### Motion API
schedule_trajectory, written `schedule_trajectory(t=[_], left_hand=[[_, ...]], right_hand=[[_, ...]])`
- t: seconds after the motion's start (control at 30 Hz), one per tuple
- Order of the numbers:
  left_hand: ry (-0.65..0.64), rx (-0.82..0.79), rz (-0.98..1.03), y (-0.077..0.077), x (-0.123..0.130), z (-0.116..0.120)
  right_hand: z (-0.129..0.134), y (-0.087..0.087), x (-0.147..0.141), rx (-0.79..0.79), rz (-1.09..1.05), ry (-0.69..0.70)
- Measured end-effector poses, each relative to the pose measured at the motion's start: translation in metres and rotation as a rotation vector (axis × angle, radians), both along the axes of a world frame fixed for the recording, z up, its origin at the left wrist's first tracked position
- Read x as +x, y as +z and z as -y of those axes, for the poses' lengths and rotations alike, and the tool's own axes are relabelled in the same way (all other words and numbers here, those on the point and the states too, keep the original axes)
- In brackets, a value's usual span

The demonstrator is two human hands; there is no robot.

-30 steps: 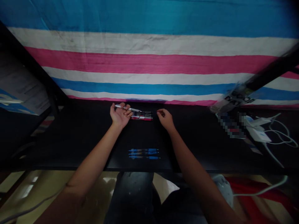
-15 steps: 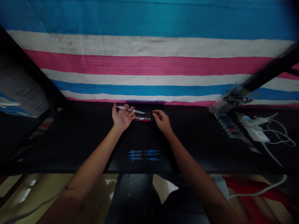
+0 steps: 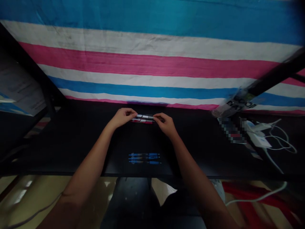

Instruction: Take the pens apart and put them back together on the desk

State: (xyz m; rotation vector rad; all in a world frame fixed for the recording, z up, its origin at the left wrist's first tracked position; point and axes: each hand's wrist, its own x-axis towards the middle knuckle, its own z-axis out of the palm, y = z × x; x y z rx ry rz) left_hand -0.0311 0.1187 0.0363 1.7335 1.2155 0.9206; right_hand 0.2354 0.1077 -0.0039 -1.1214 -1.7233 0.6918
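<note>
My left hand point(image 3: 124, 116) pinches the left end of a white-and-black pen point(image 3: 144, 116) near the back of the black tabletop. At the pen's right end, the thumb and fingers of my right hand point(image 3: 165, 122) are closed on its dark tip. Just in front of it lies a red-and-white pen point(image 3: 143, 121), side by side with it. Whether other dark pens lie among these is hard to make out. Closer to the front edge, three blue pens point(image 3: 144, 158) lie in parallel, apart from both hands.
A striped cloth point(image 3: 147, 66) hangs behind the black table point(image 3: 78, 143). To the right are a phone-like item point(image 3: 232, 130) with its screen blurred, a clear plastic bag point(image 3: 234, 103), and a white power strip point(image 3: 259, 136) with cables. Boxes point(image 3: 23, 92) stand at the left.
The left hand has turned from palm up to palm down and brought the white-and-black pen down beside the others. My right hand stays at its right end. The view has shifted slightly.
</note>
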Motion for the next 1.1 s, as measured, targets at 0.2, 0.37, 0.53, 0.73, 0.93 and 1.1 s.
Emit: schedule_trajectory(t=[0.2,0.37,0.53,0.73,0.93,1.1], left_hand=[[-0.109,-0.168,-0.131,0.000,-0.027,-0.005],[-0.168,-0.160,-0.165,-0.011,-0.032,-0.010],[-0.125,-0.163,-0.314,-0.012,-0.027,-0.009],[-0.120,-0.153,-0.270,-0.018,-0.025,-0.011],[-0.090,-0.101,-0.263,-0.022,-0.025,-0.012],[-0.082,-0.076,-0.292,-0.021,-0.023,-0.011]], right_hand=[[0.004,0.000,-0.002,-0.044,0.193,0.093],[0.005,0.001,-0.003,0.034,0.304,0.152],[0.004,-0.002,-0.002,0.052,0.436,0.157],[0.002,-0.005,-0.002,0.056,0.518,0.140],[0.003,-0.006,-0.002,0.051,0.554,0.123],[0.005,-0.001,-0.002,0.064,0.487,0.106]])
